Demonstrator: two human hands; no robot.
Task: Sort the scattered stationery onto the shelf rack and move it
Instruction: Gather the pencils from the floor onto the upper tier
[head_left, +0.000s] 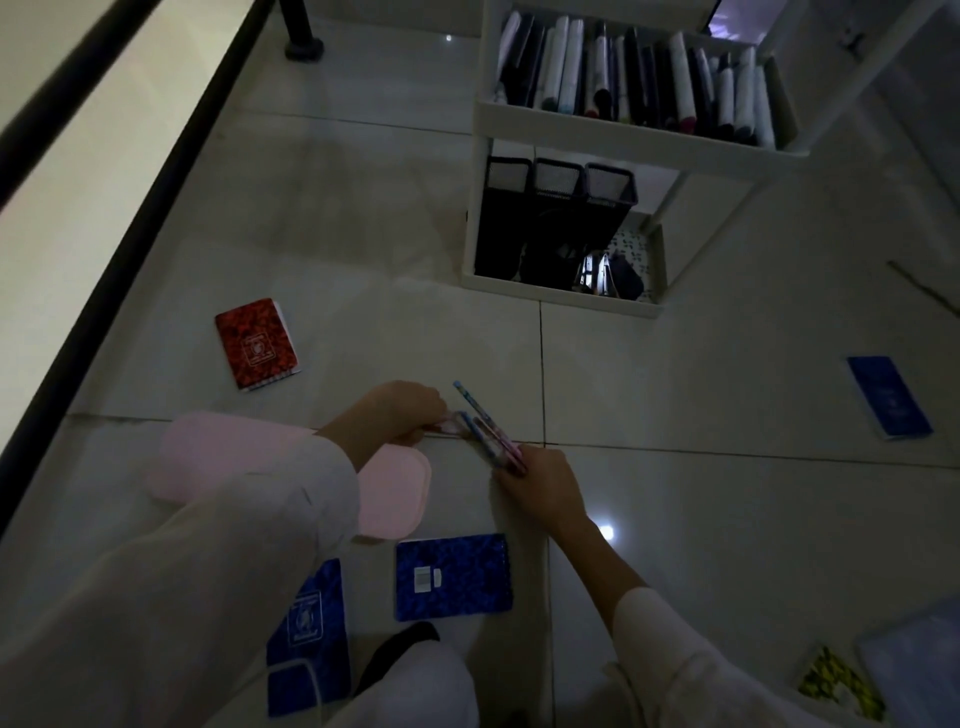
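My right hand (540, 486) grips a bunch of patterned pencils (483, 426) that point up and to the left above the tiled floor. My left hand (400, 410) pinches one more pencil lying on the floor, its end touching the bunch. A pink case (397, 499) lies under my left forearm. The white shelf rack (566, 296) stands ahead, with books on its upper tier and three black mesh holders (556, 208) below. A red notebook (255, 344) lies to the left. Blue notebooks lie near my knees (453, 576) (307, 618) and at the right (888, 397).
A dark-edged table or bench (130, 208) runs diagonally along the left, with a black leg (303, 41) at the top. A yellow-black patterned item (836, 680) and a pale folder (919, 660) lie at the lower right. A thin stick (924, 293) lies at the right edge.
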